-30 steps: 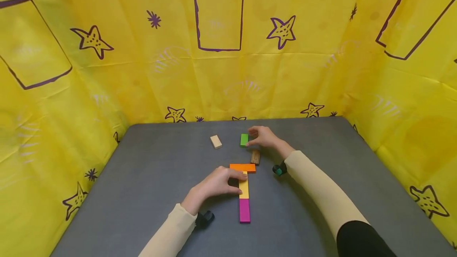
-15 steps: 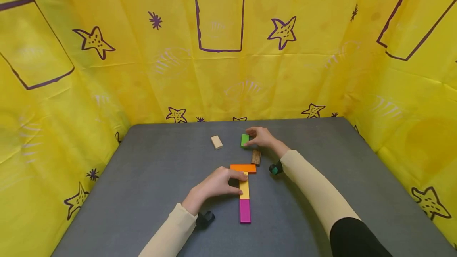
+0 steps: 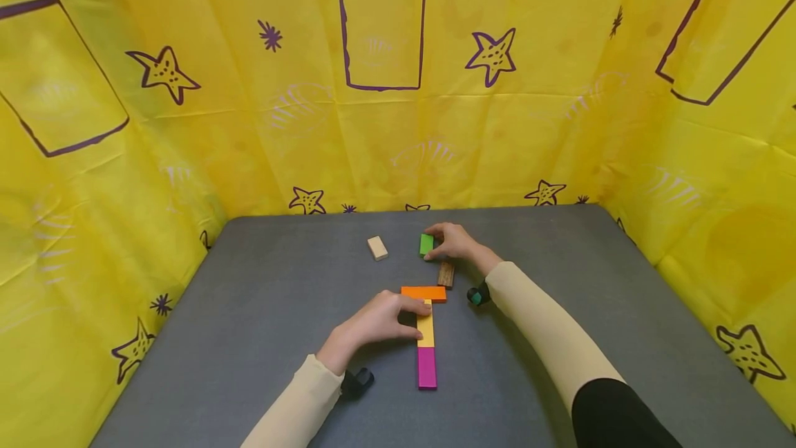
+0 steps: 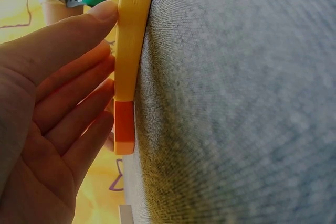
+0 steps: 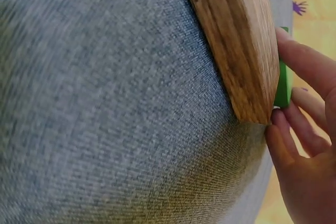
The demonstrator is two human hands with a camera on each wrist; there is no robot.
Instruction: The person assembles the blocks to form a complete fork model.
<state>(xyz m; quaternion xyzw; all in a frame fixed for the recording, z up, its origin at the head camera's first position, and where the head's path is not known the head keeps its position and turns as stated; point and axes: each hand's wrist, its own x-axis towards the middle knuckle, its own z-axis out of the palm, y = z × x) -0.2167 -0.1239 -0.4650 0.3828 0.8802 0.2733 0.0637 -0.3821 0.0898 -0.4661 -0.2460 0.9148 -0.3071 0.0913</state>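
Observation:
In the head view, my left hand [image 3: 379,320] lies over the yellow block [image 3: 425,334], its thumb and fingertips resting on the block's top. The left wrist view shows that thumb [image 4: 105,13] and the extended fingers against the block's face. An orange block [image 3: 413,293] lies crosswise at the far end of the yellow one, and a magenta block [image 3: 427,369] continues the line at its near end. Farther back, my right hand [image 3: 457,242] pinches a small green block [image 3: 425,245] between thumb and fingers. A dark brown wooden block [image 5: 231,45] partly hides the green one in the right wrist view.
A pale wooden block [image 3: 376,248] lies left of the green block. The brown block sits just in front of the right hand, near the orange block's right end. A yellow patterned cloth [image 3: 385,130] surrounds the grey tabletop [image 3: 280,282] at the back and sides.
My right hand has shifted slightly left, and its thumb and fingers have come onto the green block. The left hand and the blocks lie as before.

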